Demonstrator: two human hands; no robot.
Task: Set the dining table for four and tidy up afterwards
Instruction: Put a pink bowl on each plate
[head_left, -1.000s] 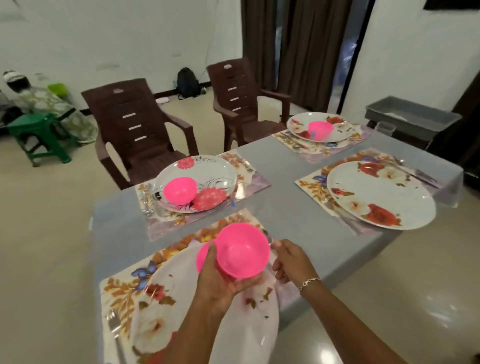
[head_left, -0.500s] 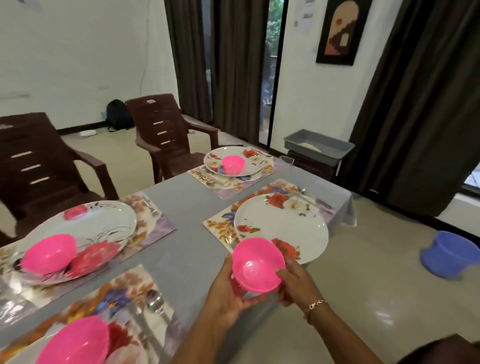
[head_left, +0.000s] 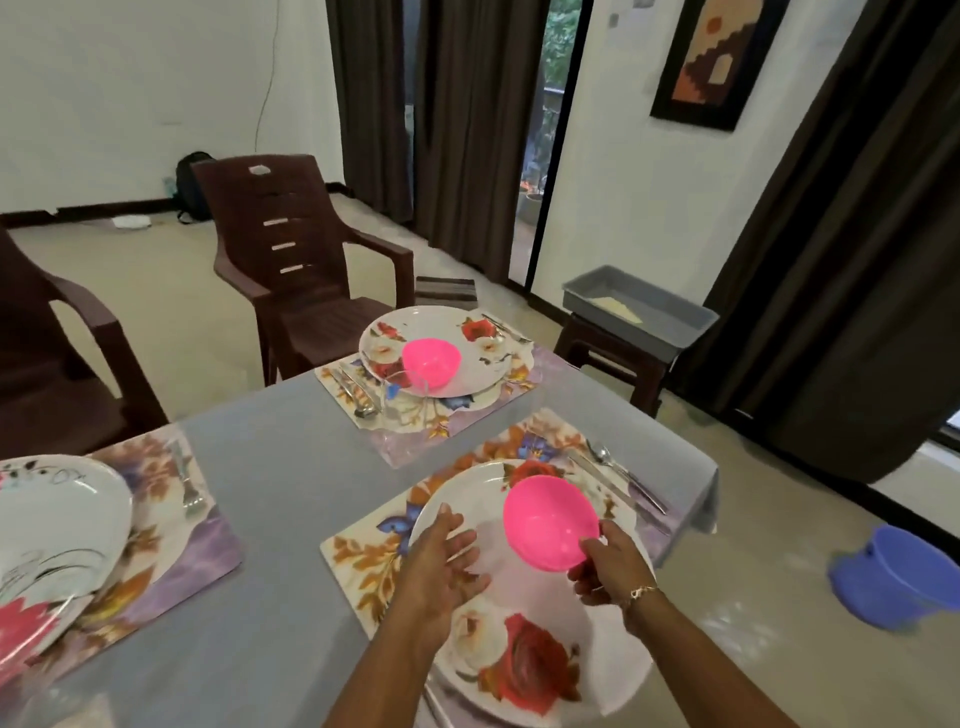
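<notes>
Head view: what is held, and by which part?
Right hand pinches the pink bowl by its near rim, over the plate. Left hand is open, holding nothing.

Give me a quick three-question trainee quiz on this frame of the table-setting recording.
1. True or false: the left hand grips the near pink bowl.
2. Where is the blue bucket? A) on the table B) on the floor C) on a chair
3. Fill in: the grey tub rests on a brown ____.

Key: 1. False; the right hand pinches its rim, and the left is open. 2. B. 3. stool.
</notes>
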